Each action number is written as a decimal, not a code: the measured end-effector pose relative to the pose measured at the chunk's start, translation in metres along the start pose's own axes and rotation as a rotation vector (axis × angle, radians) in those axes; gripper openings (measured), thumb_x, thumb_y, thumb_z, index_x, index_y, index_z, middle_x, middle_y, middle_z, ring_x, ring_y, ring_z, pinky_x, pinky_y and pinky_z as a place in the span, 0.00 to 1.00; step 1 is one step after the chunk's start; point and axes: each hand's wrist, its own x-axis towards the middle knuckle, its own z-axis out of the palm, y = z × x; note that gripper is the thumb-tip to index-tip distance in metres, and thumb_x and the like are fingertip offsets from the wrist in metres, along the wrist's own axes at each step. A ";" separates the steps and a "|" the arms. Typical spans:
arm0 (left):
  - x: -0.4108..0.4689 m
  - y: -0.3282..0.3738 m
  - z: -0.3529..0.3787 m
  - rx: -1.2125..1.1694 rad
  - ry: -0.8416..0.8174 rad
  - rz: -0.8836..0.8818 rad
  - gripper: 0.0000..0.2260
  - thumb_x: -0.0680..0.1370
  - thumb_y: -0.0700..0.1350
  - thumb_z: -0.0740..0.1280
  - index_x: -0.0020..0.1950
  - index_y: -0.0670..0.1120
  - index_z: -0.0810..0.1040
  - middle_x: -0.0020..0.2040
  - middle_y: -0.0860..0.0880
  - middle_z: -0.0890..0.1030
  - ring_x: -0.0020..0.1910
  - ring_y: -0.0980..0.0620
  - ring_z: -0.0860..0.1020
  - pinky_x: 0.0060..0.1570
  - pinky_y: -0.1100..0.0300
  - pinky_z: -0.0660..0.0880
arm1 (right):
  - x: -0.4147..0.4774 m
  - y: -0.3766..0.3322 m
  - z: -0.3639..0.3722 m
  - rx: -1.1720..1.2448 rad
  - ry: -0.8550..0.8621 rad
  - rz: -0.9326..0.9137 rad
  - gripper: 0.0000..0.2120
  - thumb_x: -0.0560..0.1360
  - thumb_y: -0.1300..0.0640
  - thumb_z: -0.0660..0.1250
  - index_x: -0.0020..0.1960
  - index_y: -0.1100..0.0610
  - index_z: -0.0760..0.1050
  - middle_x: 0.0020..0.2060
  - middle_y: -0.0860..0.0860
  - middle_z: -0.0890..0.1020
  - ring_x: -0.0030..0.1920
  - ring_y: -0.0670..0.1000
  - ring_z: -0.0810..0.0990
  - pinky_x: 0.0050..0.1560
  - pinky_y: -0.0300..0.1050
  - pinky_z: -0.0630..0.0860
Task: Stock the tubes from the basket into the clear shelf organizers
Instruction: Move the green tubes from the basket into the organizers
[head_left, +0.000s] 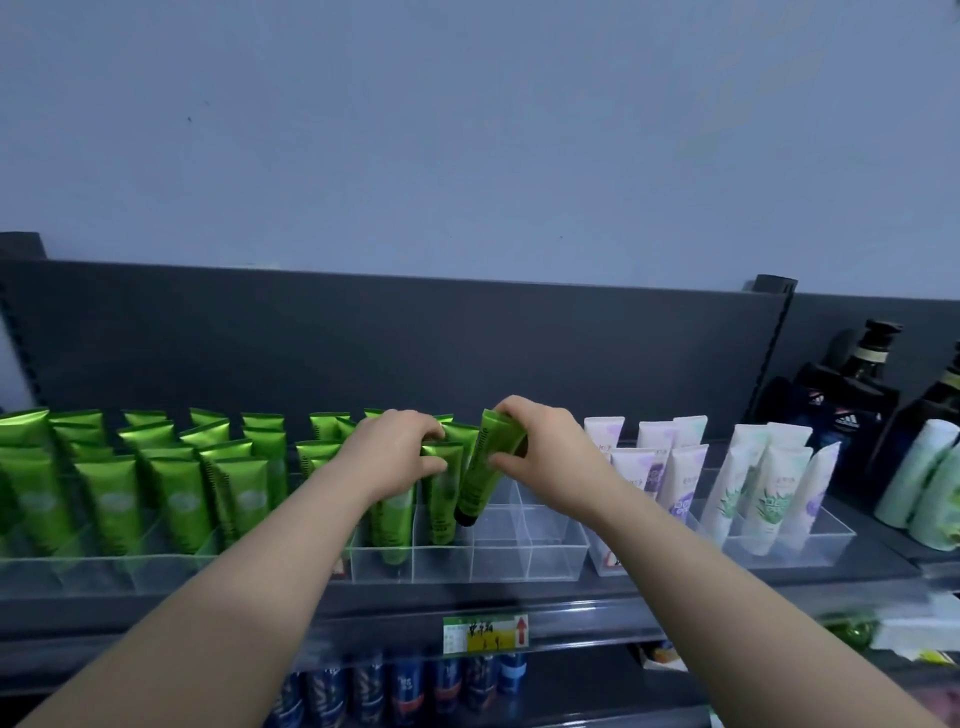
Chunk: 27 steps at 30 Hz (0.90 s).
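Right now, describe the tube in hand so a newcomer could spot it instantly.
On the dark shelf, find the centre clear organizer. The right hand holds one green tube at its empty compartments. Unlike the standing neighbours, it hangs tilted, black cap down.

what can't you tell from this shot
Head view:
- Basket: out of frame.
- Left hand: does it grip or only steady the green tubes? Its own fingers hide the contact.
- Print on the tube in the right hand: too small.
- Price label: blurred.
- Cans: cut by the bottom edge.
- Dark bottles: one cut by the right edge.
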 end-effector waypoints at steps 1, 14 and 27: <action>-0.002 -0.001 -0.001 -0.017 0.025 0.002 0.19 0.76 0.56 0.67 0.65 0.53 0.75 0.61 0.52 0.79 0.60 0.50 0.76 0.60 0.53 0.73 | 0.002 -0.003 0.002 -0.003 -0.016 -0.012 0.12 0.71 0.58 0.70 0.53 0.51 0.73 0.44 0.48 0.79 0.44 0.51 0.77 0.45 0.49 0.76; -0.039 -0.011 -0.011 0.013 0.291 -0.020 0.18 0.79 0.57 0.61 0.67 0.53 0.73 0.62 0.54 0.78 0.61 0.50 0.74 0.62 0.52 0.69 | 0.010 -0.006 0.050 -0.163 -0.233 -0.024 0.18 0.73 0.61 0.67 0.62 0.55 0.71 0.58 0.54 0.76 0.56 0.57 0.75 0.51 0.47 0.72; -0.054 0.008 -0.009 0.006 0.339 -0.008 0.20 0.79 0.58 0.60 0.69 0.54 0.71 0.65 0.55 0.76 0.63 0.52 0.72 0.64 0.54 0.67 | -0.012 0.003 0.018 -0.163 -0.011 -0.025 0.23 0.78 0.50 0.63 0.71 0.53 0.66 0.67 0.49 0.71 0.66 0.51 0.71 0.63 0.46 0.69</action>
